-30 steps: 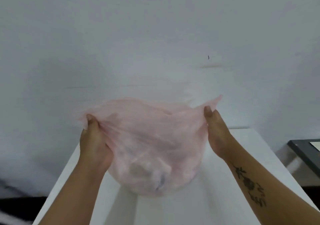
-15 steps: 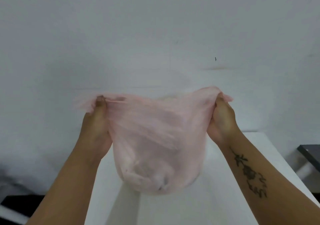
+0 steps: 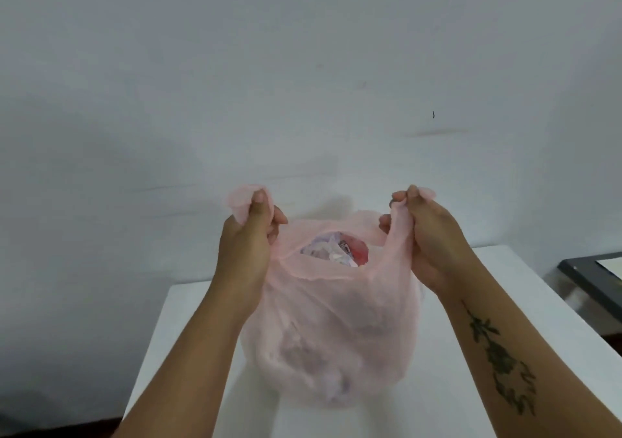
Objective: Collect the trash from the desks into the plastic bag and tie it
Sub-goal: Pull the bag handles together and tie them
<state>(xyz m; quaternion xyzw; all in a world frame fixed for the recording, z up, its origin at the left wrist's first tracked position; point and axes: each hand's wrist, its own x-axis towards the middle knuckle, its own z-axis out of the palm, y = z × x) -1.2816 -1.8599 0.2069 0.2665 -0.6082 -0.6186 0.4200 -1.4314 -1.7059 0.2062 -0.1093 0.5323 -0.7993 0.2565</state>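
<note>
A thin pink plastic bag [image 3: 336, 330] hangs between my hands over a white desk [image 3: 447, 380]. Its mouth gapes at the top, and crumpled white and red trash [image 3: 340, 249] shows inside. My left hand [image 3: 249, 242] is shut on the bag's left handle, whose bunched end sticks up above my thumb. My right hand [image 3: 427, 235] pinches the right handle, stretched into a strip below my fingers. The bag's bulging bottom is near the desk top; I cannot tell whether it touches.
A plain white wall [image 3: 303, 84] stands right behind the desk. A dark-framed table [image 3: 592, 279] shows at the right edge, apart from the desk. Dark floor lies at the lower left.
My hands have moved closer together and shifted from the spread rim to the two bunched handles. The bag's mouth now faces me, showing the trash inside.
</note>
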